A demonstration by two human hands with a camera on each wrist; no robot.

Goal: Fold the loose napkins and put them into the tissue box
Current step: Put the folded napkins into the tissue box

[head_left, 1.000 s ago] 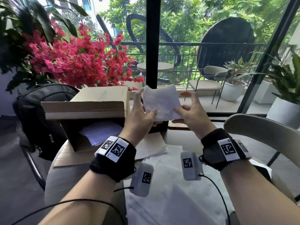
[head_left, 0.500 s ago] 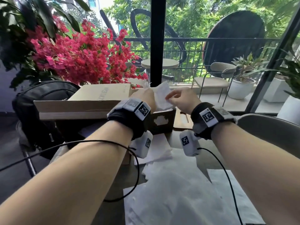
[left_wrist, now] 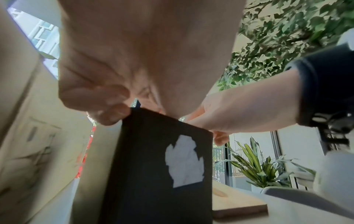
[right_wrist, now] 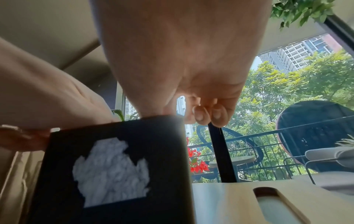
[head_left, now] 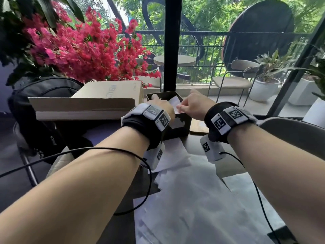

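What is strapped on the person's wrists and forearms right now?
Bare forearms, no sleeves. The left hand and right hand each sit ahead of a black wrist strap topped with white tiles printed with black square markers. A white marker-tagged camera pod hangs under each wrist, trailing a thin black cable.

The head camera looks forward and down over both forearms toward the window, while each wrist camera sits low and close, facing up along its palm, all three sharing the black tissue box (head_left: 177, 126).
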